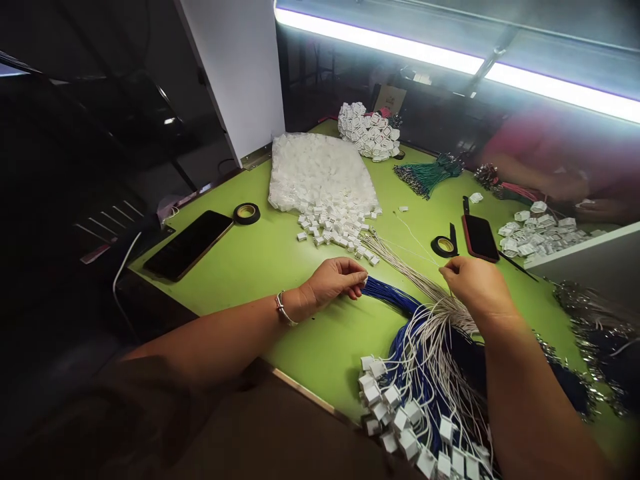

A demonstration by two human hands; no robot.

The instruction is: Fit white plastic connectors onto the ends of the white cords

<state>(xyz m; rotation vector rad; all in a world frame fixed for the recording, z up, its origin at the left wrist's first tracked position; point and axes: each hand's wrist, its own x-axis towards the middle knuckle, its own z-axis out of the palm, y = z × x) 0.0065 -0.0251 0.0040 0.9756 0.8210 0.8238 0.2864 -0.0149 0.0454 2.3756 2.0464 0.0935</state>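
My left hand is closed in a pinch at the ends of the blue wires. A small white connector shows at its fingertips, mostly hidden. My right hand pinches a thin white wire, which stretches out to the left over the table. Below it fans a bundle of white wires lying across the blue ones, with white square connector housings on their near ends, hanging at the table's front edge. Loose white connectors are heaped beyond my left hand.
A clear bag of white connectors lies on the green table. Around it are a black phone, tape rolls, a red-edged phone and green wires. Opposite, a person in pink works beside more white housings.
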